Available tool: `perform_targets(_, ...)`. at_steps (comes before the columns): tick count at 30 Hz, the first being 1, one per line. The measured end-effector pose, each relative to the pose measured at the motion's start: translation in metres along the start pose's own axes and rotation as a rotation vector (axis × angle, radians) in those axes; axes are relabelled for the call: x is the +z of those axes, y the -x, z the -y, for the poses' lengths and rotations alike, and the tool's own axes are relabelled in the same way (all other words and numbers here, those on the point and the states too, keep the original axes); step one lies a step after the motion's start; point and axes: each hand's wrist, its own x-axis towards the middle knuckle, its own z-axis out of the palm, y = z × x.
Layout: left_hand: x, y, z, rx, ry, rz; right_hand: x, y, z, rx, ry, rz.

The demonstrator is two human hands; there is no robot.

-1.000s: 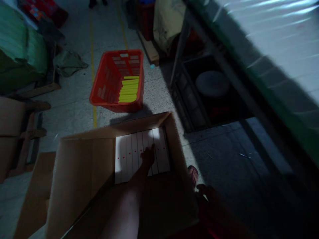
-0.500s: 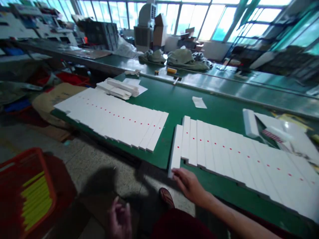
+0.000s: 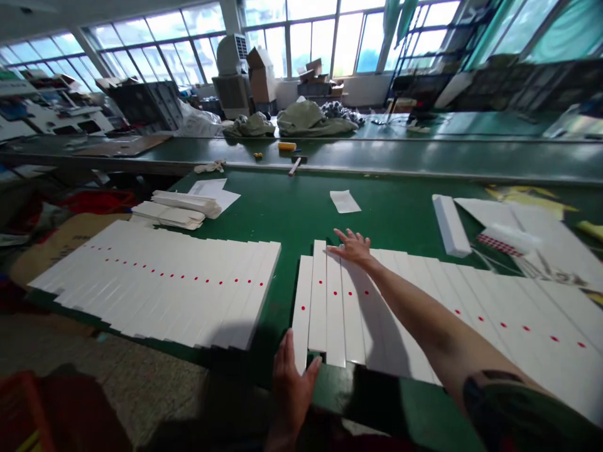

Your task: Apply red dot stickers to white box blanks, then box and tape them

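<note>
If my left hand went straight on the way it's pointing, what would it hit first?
Your left hand would probably meet the near end of the leftmost white box in the right-hand row, which lies between thumb and fingers; whether they touch is unclear.

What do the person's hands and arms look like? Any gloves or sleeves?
The left hand and right hand wear no gloves, and I see no rings. The right forearm is bare, with no watch showing. Higher up is a dark sleeve with green patches. No left sleeve can be made out.
</note>
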Motion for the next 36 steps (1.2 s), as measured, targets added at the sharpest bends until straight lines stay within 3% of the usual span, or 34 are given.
perform_targets(4,-0.005,-0.023,-0.007,-0.023,0.0,0.108,0.02,0.001,0.002,-0.092,-0.006,0.039)
perform_targets(10,-0.004,-0.074,-0.019,-0.262,-0.027,0.485,0.021,0.009,0.004,-0.117,0.011,0.003)
perform_targets(14,0.0,-0.083,-0.025,-0.36,-0.035,0.544,0.02,0.014,0.011,-0.151,0.023,-0.011)
perform_targets(19,-0.014,-0.044,-0.029,-0.453,-0.057,0.519,0.022,0.036,0.033,-0.239,0.011,-0.012)
perform_targets(26,-0.028,0.029,-0.024,-0.473,-0.144,0.332,0.029,0.078,0.07,-0.37,-0.069,0.047)
perform_targets(36,-0.046,0.062,-0.012,-0.29,0.154,0.082,0.028,0.033,0.114,-0.574,-0.221,0.191)
